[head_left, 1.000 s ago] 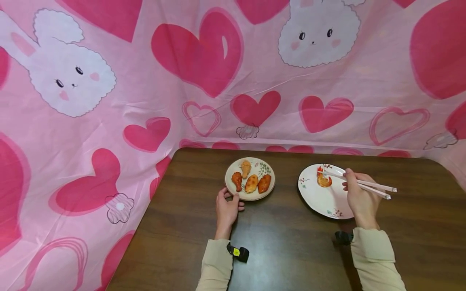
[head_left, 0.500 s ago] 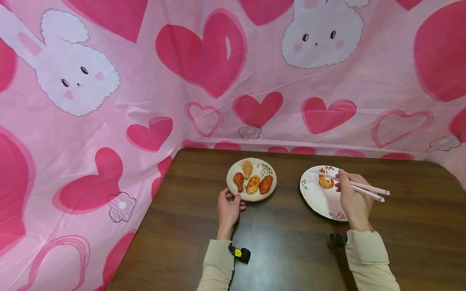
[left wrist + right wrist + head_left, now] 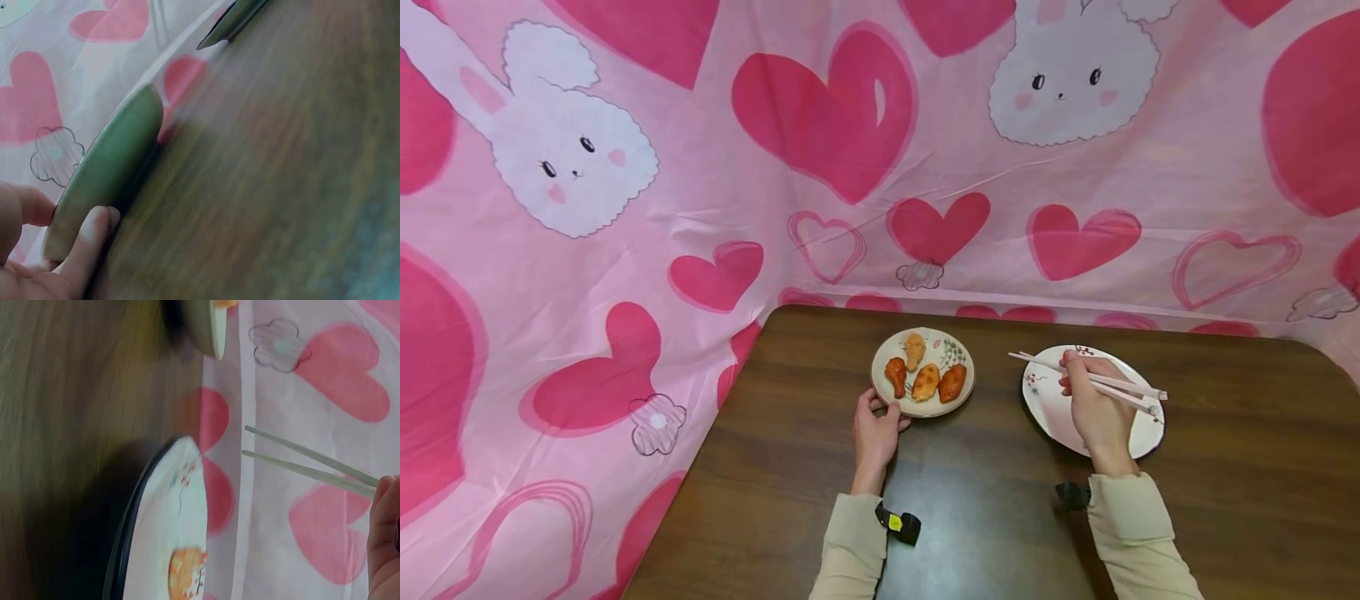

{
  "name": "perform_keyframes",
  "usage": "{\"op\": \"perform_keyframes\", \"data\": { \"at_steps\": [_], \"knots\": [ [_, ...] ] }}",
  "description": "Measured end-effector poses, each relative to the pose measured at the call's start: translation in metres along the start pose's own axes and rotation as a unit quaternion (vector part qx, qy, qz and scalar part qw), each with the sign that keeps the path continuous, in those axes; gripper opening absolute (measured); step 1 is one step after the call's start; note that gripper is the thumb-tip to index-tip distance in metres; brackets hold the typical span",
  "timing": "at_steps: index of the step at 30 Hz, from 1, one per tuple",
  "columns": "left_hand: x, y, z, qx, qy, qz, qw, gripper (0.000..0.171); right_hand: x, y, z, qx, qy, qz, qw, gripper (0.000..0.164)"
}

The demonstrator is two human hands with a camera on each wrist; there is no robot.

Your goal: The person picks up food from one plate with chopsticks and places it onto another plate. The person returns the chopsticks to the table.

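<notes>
Two chopsticks (image 3: 306, 469), two plates (image 3: 1051, 412), one shrimp (image 3: 185, 572)

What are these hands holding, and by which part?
The right hand holds two slender whitish chopsticks around mid-length, with nothing between their tips. The left hand grips the near-left edge of the small, round, cream plate.

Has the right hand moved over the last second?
Yes: in the head view, judged against the larger plate, the right hand has moved left, toward the smaller plate.

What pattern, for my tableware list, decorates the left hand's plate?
Mainly green leafy sprigs on the cream plate, clearest in head view.
</notes>
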State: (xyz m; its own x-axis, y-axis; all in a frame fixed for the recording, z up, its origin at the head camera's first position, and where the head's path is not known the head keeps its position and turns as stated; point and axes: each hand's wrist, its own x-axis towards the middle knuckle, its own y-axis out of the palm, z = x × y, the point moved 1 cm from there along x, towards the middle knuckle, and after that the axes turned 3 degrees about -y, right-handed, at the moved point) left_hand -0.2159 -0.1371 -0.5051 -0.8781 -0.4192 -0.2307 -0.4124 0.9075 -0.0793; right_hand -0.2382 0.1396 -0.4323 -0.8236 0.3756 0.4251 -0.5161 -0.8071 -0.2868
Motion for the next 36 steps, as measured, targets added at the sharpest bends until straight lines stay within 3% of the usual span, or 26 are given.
{"op": "perform_keyframes", "data": {
  "at_steps": [6, 7, 16, 20, 24, 28, 30, 36],
  "knots": [
    [0.001, 0.0, 0.001, 0.008, 0.002, -0.001, 1.0, 0.046, -0.006, 0.016, 0.013, 0.031, -0.005, 0.033, 0.999, 0.029],
    [0.001, 0.0, 0.001, 0.007, 0.002, 0.0, 1.0, 0.046, -0.008, 0.018, 0.022, 0.008, 0.0, 0.037, 0.999, 0.032],
    [0.002, 0.0, 0.001, -0.005, 0.009, 0.009, 0.9999, 0.048, -0.018, 0.051, 0.038, 0.093, 0.079, 0.115, 0.986, 0.033],
    [0.002, 0.0, 0.001, -0.006, 0.01, 0.009, 0.9999, 0.048, -0.025, 0.063, 0.039, 0.108, 0.087, 0.136, 0.981, 0.038],
    [0.001, -0.001, 0.0, -0.01, 0.013, 0.008, 0.9998, 0.048, -0.026, 0.083, 0.017, 0.145, 0.084, 0.136, 0.976, 0.04],
    [0.001, -0.001, 0.0, -0.01, 0.017, 0.008, 0.9998, 0.049, -0.023, 0.113, -0.026, 0.174, 0.086, 0.125, 0.973, 0.039],
    [0.0, -0.002, 0.0, -0.011, 0.018, 0.01, 0.9997, 0.049, -0.023, 0.121, -0.033, 0.192, 0.095, 0.127, 0.969, 0.035],
    [0.0, -0.001, 0.002, -0.018, 0.022, 0.014, 0.9995, 0.048, -0.027, 0.143, -0.05, 0.16, 0.127, 0.079, 0.976, 0.038]
  ]
}}
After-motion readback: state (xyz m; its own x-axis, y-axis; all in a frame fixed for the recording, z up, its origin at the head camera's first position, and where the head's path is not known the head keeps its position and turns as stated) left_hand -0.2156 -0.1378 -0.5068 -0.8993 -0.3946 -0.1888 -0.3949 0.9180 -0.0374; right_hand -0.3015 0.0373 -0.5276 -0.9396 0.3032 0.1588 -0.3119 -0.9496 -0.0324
